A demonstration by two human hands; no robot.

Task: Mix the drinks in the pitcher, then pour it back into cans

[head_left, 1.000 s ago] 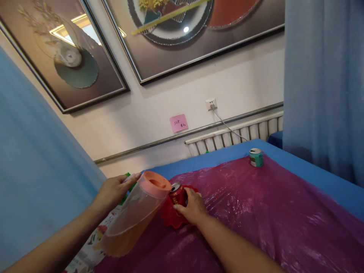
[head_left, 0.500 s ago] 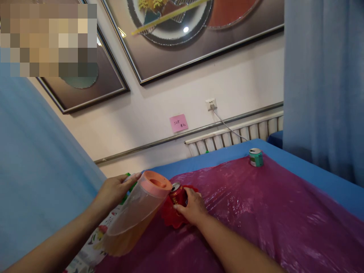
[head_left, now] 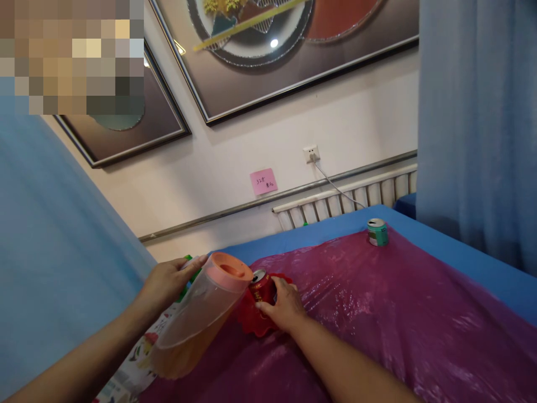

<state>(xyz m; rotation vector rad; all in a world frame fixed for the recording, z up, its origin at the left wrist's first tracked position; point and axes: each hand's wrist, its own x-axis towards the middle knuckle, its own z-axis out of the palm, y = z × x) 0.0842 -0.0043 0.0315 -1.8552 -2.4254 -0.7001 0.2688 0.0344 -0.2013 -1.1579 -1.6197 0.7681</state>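
My left hand (head_left: 168, 281) is closed on a translucent plastic pitcher (head_left: 197, 322), its grip partly hidden behind it. Green parts show beside those fingers. The pitcher leans to the right, its orange lid (head_left: 230, 270) close to the top of an open red drink can (head_left: 263, 286). Amber liquid lies along the pitcher's lower side; I cannot make out a stream at the can. Fingers and thumb of my right hand (head_left: 286, 305) wrap round the can from the right. Under it is a red scalloped-edged dish (head_left: 258, 324).
Purple plastic sheeting (head_left: 377, 313) covers much of the blue bed-like surface (head_left: 423, 238). An opened green can (head_left: 378, 232) stands at its far right. Printed cloth or packaging (head_left: 142, 350) lies at left. Blue curtains (head_left: 474, 112) hang on both sides, and a radiator (head_left: 335, 204) lines the wall.
Hardly anything differs. The pitcher's lid has shifted very slightly left, away from the can; both hands keep their holds.
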